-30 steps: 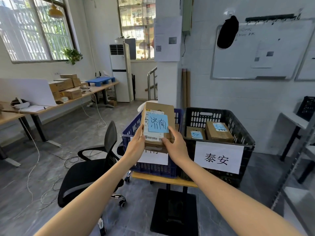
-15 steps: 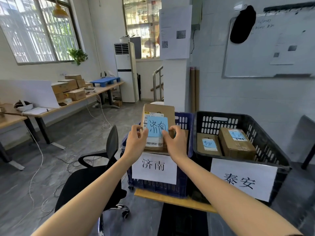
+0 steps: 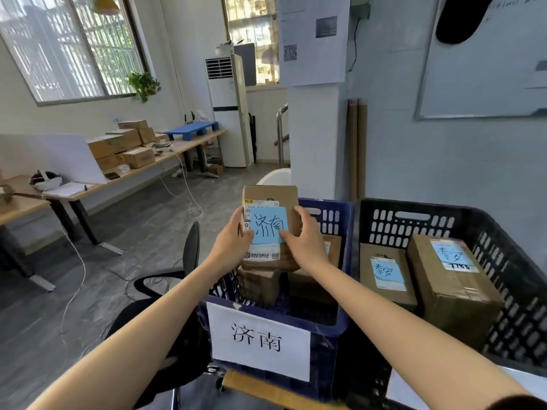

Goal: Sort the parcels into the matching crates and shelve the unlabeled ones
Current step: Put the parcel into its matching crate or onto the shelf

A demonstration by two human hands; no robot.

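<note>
1. Both hands grip the parcel (image 3: pixel 270 229) at its sides. The left hand (image 3: pixel 232 244) holds the left edge and the right hand (image 3: pixel 306 241) the right edge, its thumb over a corner of the blue note (image 3: pixel 268 224).
2. Parcel is tipped up with its label facing the camera, over the inside of the blue crate (image 3: pixel 336 325). It sits directly above the brown parcels (image 3: pixel 260 284) already lying there. Its lower edge meets the top one in view; touching or just clear, cannot tell.
3. Change: a second ago it was held in front of the crate, covering the crate sign (image 3: pixel 259 340), with the hands lower on the box. Now it is past the front rim and the sign reads in full.
4. Note and sign carry the same two characters, so it is a match. Judgement: this parcel's sort is nearly done, with only lowering and letting go left.
5. Just beside, on the right, the black crate (image 3: pixel 444 208) holds two parcels (image 3: pixel 384 288) with differently marked blue notes.
6. More cardboard boxes (image 3: pixel 130 146) lie on the far desk.
</note>
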